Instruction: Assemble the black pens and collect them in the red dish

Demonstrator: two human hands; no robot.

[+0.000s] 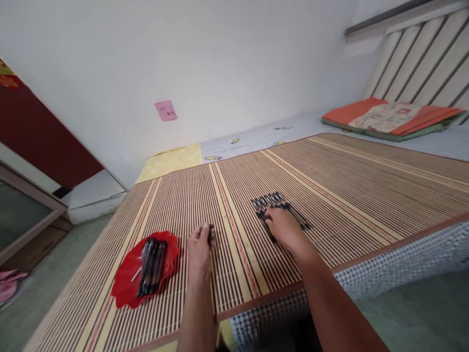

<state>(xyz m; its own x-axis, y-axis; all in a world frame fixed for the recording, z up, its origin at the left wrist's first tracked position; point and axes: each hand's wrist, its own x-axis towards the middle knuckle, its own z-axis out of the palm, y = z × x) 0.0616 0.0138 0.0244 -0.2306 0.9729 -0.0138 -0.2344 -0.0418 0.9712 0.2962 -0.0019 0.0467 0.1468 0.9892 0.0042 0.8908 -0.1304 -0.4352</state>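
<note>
My left hand (200, 244) rests on the bamboo mat (330, 195), fingers curled round a small dark piece, perhaps a pen cap (211, 228). My right hand (284, 227) lies palm down over the near end of a row of several black pens (273, 201) laid side by side on the mat; its fingers are bent onto them. Left of my left hand sits a red leaf-shaped plate (126, 288) holding several more black pens (151, 264).
The mat covers a bed with checked bedding (403, 264). A folded orange cushion (388, 117) lies at the far right by a slatted headboard. A white wall with a pink note (165, 110) stands behind. Floor and a glass-fronted cabinet are at the left.
</note>
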